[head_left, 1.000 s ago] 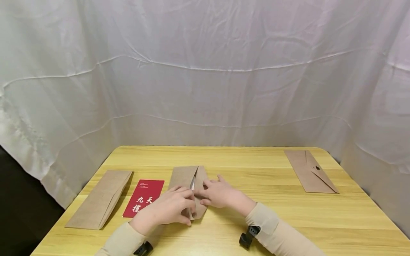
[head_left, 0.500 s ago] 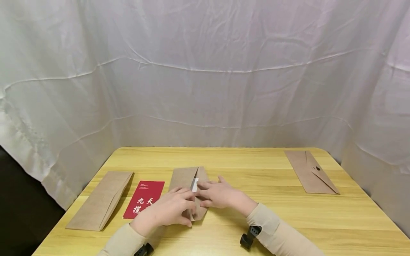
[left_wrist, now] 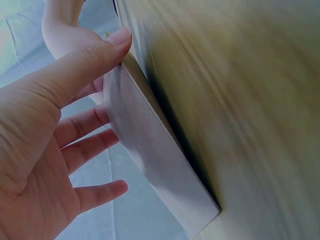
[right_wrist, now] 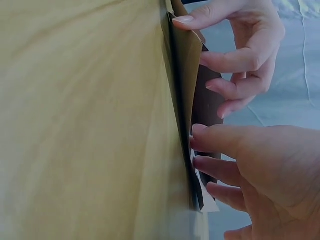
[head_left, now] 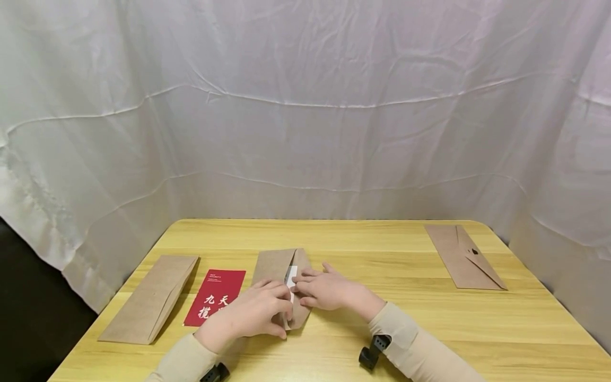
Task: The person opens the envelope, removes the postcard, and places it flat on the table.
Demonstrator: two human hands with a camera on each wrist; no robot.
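A brown paper envelope (head_left: 274,261) lies mid-table with its long opening toward the right. White paper (head_left: 292,274) shows inside that opening. My left hand (head_left: 261,307) grips the envelope near its front end, the thumb at the near corner and the fingers over its face, as the left wrist view shows. From the right, my right hand (head_left: 329,289) reaches to the opening, its mostly straight fingers touching the white paper and the flap. In the right wrist view, the right fingertips (right_wrist: 199,131) rest at the envelope's edge, and a white corner (right_wrist: 210,204) sticks out below.
A red card with white characters (head_left: 217,292) lies just left of the left hand. Farther left is another brown envelope (head_left: 145,302); a third brown envelope (head_left: 463,260) with a small dark mark lies at the back right. A pale curtain (head_left: 305,132) hangs behind the wooden table (head_left: 429,329).
More of the white paper has come into view in the envelope's opening. The right fingers have shifted slightly to the right; the left hand has stayed nearly in place.
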